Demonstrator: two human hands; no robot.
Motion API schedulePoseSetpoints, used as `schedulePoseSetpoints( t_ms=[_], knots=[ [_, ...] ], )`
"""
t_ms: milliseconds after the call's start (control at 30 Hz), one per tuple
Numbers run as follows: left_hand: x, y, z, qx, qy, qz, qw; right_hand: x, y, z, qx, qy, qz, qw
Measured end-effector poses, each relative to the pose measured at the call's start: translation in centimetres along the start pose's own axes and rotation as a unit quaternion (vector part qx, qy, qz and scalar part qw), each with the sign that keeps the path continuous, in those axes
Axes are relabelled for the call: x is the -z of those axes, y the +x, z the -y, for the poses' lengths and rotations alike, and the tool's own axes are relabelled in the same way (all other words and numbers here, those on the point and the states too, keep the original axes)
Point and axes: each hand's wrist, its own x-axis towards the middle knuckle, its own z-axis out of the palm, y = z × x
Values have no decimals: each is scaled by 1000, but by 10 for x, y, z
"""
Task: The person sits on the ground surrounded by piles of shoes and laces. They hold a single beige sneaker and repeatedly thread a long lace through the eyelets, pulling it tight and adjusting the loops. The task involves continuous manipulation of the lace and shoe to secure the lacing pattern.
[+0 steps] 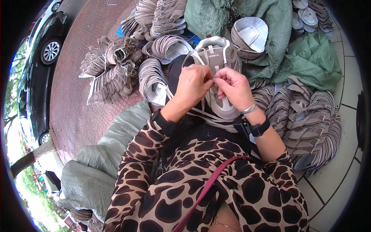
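Shoe [211,58], grey-beige and pale, directly beneath both hands! Pointed toe-first toward the body, with the opening beyond the fingers. Pinched closed with the left hand [195,83], thumb to finger, above the middle of the front. Pinched likewise with the right hand [234,86], fingertips touching or very nearly touching those opposite. Gripped what, exactly? Could not tell: too small, too well covered. Spotted pale laces [208,117] looping just below the hands, alongside the toe. Glimpsed a silver bracelet [248,109] at the right wrist, then a black watch [260,129] farther up the arm. Out to the left of the left hand, saw nested uppers [152,79] close by, and a fanned heap [112,75] farther out. Beyond the right hand, caught one pale-lined upper [251,34] set against a green sack [279,23]. Over to the right of the right hand, found long overlapping rows of uppers [313,121] by pale tiles [336,187]. Behind the left hand, nearer the body, saw a grey-green sack [96,164] slumped beside red brick paving [73,104]. Farthest left, well apart from both hands, picked out a black car [37,85] standing along the paving's edge.
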Motion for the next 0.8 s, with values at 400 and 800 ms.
schedulePoseSetpoints(
  t_ms=[400,800],
  knots=[
    [12,-9,-3,126,-135,62,981,-6,-9,9,24,10,12,1000],
    [13,-17,-2,198,-312,108,923,-4,-10,1,20,25,-14,999]
  ],
)
